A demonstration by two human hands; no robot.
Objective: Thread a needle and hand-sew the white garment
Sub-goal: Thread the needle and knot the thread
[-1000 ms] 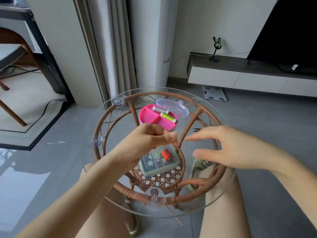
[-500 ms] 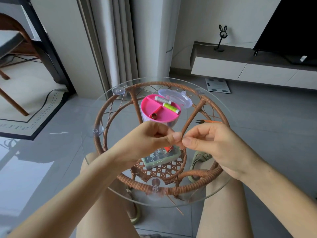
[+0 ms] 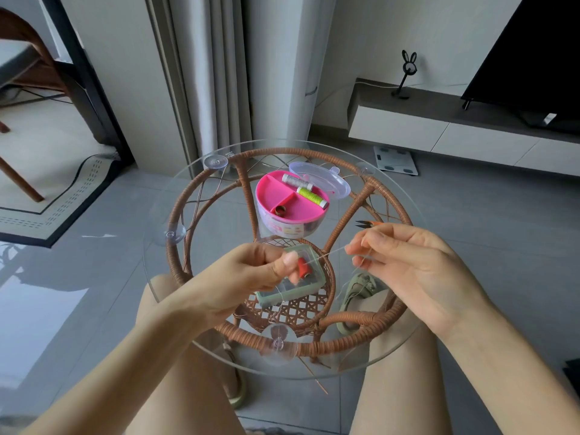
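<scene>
My left hand (image 3: pixel 251 271) pinches a thin pale thread (image 3: pixel 332 253) between thumb and fingertips, above the glass table. The thread runs taut to my right hand (image 3: pixel 405 262), which pinches its other end. A slack length of thread hangs below my left hand. I cannot make out a needle. Behind my left fingers a red spool (image 3: pixel 303 267) lies in a pale green box (image 3: pixel 295 287). The white garment is not in view.
A round glass table (image 3: pixel 188 196) sits on a rattan frame. On it stand a pink sewing box (image 3: pixel 276 196) with its clear lid (image 3: pixel 326 177) open, grey and green spools, and orange snips (image 3: pixel 365 224). My knees are under the near edge.
My right hand came in to meet my left fingertips, pinched there, then drew away to the right, pulling the thread taut between the hands.
</scene>
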